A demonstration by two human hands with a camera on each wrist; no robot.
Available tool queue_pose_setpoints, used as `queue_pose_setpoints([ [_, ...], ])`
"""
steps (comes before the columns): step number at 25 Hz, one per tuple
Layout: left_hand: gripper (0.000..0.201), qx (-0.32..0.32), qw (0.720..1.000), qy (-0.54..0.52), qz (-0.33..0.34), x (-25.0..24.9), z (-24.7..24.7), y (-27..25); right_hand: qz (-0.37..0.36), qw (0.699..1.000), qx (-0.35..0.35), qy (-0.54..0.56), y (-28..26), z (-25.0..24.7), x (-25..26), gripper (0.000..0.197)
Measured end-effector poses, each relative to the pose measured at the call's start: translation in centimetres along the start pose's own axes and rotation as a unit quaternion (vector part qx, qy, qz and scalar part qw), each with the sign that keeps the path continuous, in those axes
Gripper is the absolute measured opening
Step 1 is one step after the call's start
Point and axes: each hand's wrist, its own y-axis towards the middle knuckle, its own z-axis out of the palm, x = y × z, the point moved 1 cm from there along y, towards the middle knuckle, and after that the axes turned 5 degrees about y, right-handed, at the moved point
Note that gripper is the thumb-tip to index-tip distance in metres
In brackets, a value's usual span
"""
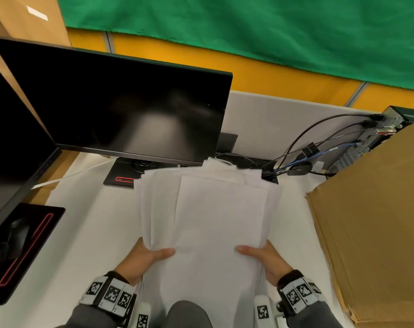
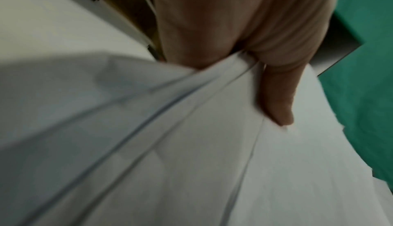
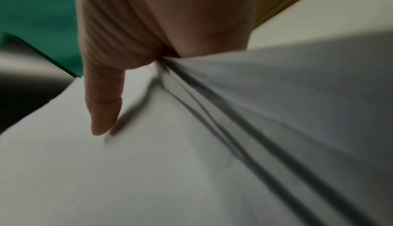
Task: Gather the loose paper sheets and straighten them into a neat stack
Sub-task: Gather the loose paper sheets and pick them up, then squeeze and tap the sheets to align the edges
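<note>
A sheaf of white paper sheets (image 1: 208, 214) is held up off the white desk (image 1: 87, 233) in the head view, its edges uneven and fanned at the far end. My left hand (image 1: 146, 256) grips the sheaf's left side, thumb on top and fingers hidden beneath. My right hand (image 1: 260, 258) grips the right side the same way. In the left wrist view the left hand (image 2: 255, 71) pinches the paper sheets (image 2: 191, 162) with the thumb lying on top. In the right wrist view the right hand (image 3: 132, 68) pinches the paper sheets (image 3: 170, 170) likewise.
A black monitor (image 1: 120, 110) stands behind the sheaf, a second screen (image 1: 9, 138) at the left. A cardboard box (image 1: 376, 221) stands at the right. Cables (image 1: 303, 147) and a small computer (image 1: 376, 131) lie at the back right. A dark mouse pad (image 1: 23, 247) lies left.
</note>
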Motion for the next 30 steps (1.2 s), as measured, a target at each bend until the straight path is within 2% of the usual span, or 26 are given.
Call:
queue_pose_setpoints([
  [3, 0.079, -0.009, 0.993, -0.020, 0.117, -3.3, -0.5, -0.8, -0.128, 0.992, 0.001, 0.019, -2.2, 1.3, 4.8, 0.052],
  [6, 0.062, -0.021, 0.977, -0.043, 0.208, -6.1, -1.5, -1.1, -0.214, 0.976, 0.026, 0.038, -3.4, 1.6, 8.1, 0.042],
  [8, 0.074, -0.027, 0.973, -0.044, 0.224, -6.1, -1.9, -0.8, -0.205, 0.977, 0.045, 0.031, -3.1, 1.5, 7.7, 0.041],
  [11, 0.089, -0.027, 0.981, -0.039, 0.189, -4.8, -1.4, 0.4, -0.163, 0.985, 0.052, 0.007, -1.6, 2.5, 5.6, 0.063],
  [14, 0.093, -0.011, 0.980, -0.015, 0.198, -5.9, 0.6, 0.9, -0.189, 0.981, 0.051, -0.003, -0.6, 4.8, 6.4, 0.068],
  [17, 0.073, -0.004, 0.961, -0.038, 0.273, -9.1, 1.0, -0.1, -0.245, 0.967, 0.060, 0.022, -1.1, 5.7, 9.3, 0.049],
  [19, 0.062, 0.007, 0.953, -0.060, 0.296, -9.9, 0.4, -0.5, -0.258, 0.963, 0.069, 0.035, -1.4, 5.1, 9.8, 0.041],
  [23, 0.070, -0.062, 0.971, -0.059, 0.222, -6.1, 0.4, 0.1, -0.192, 0.980, 0.042, 0.007, -1.2, 4.6, 6.0, 0.063],
  [25, 0.070, -0.100, 0.969, -0.053, 0.218, -5.5, 1.5, 0.2, -0.182, 0.983, 0.026, 0.015, -0.9, 5.4, 5.0, 0.075],
  [27, 0.067, -0.126, 0.957, -0.055, 0.255, -7.6, 1.9, -0.5, -0.215, 0.975, 0.029, 0.042, -1.0, 6.0, 6.2, 0.071],
  [28, 0.064, -0.135, 0.946, -0.050, 0.290, -9.1, 2.0, -1.1, -0.234, 0.970, 0.041, 0.052, -1.3, 6.2, 7.4, 0.066],
  [30, 0.052, -0.127, 0.917, -0.048, 0.374, -11.6, 1.3, -2.2, -0.255, 0.962, 0.071, 0.072, -2.0, 6.1, 9.5, 0.070],
])
